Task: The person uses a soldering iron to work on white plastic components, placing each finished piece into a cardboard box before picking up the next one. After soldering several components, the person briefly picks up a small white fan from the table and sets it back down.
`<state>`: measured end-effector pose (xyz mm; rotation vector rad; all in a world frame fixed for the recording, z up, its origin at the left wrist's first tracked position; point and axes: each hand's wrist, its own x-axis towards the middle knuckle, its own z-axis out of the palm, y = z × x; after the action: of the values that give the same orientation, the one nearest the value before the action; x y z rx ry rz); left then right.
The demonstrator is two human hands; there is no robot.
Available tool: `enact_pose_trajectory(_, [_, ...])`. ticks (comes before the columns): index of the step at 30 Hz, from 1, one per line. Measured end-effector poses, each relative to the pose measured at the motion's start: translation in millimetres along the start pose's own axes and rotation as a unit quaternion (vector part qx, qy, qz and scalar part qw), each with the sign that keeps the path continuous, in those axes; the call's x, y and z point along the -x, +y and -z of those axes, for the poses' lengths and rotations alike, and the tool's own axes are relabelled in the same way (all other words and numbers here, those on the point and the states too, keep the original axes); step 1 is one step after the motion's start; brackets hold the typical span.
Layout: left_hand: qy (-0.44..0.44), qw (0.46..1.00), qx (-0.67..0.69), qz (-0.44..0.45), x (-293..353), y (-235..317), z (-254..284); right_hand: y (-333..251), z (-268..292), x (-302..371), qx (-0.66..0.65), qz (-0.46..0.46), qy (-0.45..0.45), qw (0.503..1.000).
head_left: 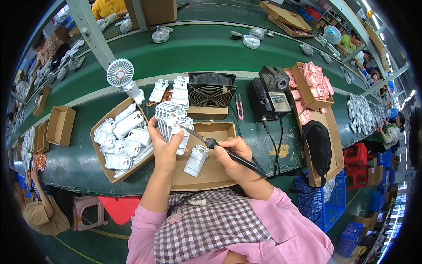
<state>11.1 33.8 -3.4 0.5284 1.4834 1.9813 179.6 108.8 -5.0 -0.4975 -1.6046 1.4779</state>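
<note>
My left hand point(166, 148) is closed around a fanned stack of white plastic housings point(166, 119), held up over a shallow cardboard tray point(178, 179). In my right hand point(237, 160) is a soldering iron point(212, 143) with a dark handle. Its metal tip points up and left, reaching the nearest housing of the stack; whether it touches is too small to tell. A single white housing point(196, 161) lies in the tray below the iron. Left of my hands, a cardboard box point(97, 152) holds several white housings point(125, 147).
Behind the tray stand a black framed fan point(212, 91) and a black soldering station point(266, 103), with pink-handled snips point(239, 107) between them. A white handheld fan point(121, 74) stands at left. Pink parts point(314, 81) fill a box at right, beside a black pouch point(317, 147).
</note>
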Motion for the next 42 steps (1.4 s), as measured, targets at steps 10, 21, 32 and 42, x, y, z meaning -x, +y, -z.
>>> enact_pose_trajectory(10, [-0.007,1.0,0.0,0.006,0,2,-1,-1,-1,-1,0.011,-0.009,-0.014,1.0])
enact_pose_trajectory(21, [-0.022,0.999,0.008,0.028,0,6,1,-1,-1,-1,0.008,-0.019,-0.02,1.0])
enact_pose_trajectory(32, [-0.017,0.998,0.054,0.04,0,5,3,10,10,5,-0.055,0.089,0.009,0.994])
enact_pose_trajectory(42, [-0.173,0.949,0.207,0.164,6,4,15,13,13,5,-0.093,0.122,0.013,0.988])
